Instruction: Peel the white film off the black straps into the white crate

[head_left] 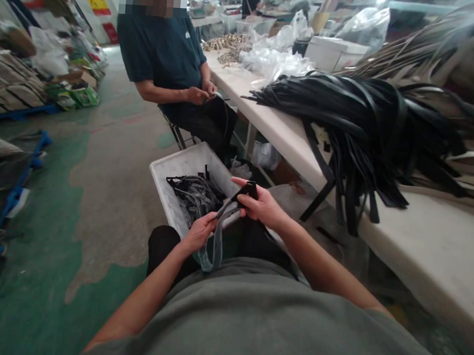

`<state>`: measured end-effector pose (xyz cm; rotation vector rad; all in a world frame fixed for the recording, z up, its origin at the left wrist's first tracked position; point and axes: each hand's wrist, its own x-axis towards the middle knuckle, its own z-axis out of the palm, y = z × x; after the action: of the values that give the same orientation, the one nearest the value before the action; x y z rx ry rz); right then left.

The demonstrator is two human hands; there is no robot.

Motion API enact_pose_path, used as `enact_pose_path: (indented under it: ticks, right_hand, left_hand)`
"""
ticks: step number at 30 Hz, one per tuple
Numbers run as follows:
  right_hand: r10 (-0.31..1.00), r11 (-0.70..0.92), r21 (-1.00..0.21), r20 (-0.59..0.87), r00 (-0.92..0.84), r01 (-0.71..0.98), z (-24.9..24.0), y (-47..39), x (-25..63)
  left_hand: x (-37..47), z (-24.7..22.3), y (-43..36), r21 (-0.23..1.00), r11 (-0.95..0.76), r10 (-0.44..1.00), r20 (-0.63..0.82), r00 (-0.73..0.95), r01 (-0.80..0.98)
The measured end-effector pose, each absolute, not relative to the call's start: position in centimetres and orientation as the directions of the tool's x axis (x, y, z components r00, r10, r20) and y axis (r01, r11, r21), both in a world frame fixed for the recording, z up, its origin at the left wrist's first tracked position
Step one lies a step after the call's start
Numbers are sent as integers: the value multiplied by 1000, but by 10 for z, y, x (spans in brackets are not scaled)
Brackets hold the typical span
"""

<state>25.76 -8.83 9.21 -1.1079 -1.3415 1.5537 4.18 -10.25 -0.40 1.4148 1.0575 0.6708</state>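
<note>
Above the lap, both hands grip one dark strap: the right hand pinches its upper end, the left hand holds lower, so it slants up-right, its loop hanging below. A grey bin of straps lies just beyond. No writing is legible.

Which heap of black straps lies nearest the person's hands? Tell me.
The small heap in the white bin at the knees, just beyond the left hand and right hand; the far bigger pile lies up on the white table.
</note>
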Motion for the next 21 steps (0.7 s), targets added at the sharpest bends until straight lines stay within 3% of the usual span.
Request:
enact_pose_path:
  ticks: [3,8,14,18,21]
  right_hand:
    - [933,-36,-997,-59,-356,71,95,-100,258]
    - [932,-10,-984,-74,-356,180,89,-114,247]
    - [965,97,-914,-11,-263,393,75,-128,247]
    - [993,42,-920,-6,-121,390,77,-137,264]
    - [999,35,-931,27,-26,363,86,-140,278]
  left_hand:
    - [32,3,-107,971,67,857,-174,484,230]
    - [42,27,-120,946,-238,780,51,623,220]
    - [77,16,-142,649,-458,863,160,479,608]
    - [77,-11,-145,491,-537,839,230,493,686]
    - [72,-23,-141,459,-560,826,240,511,690]
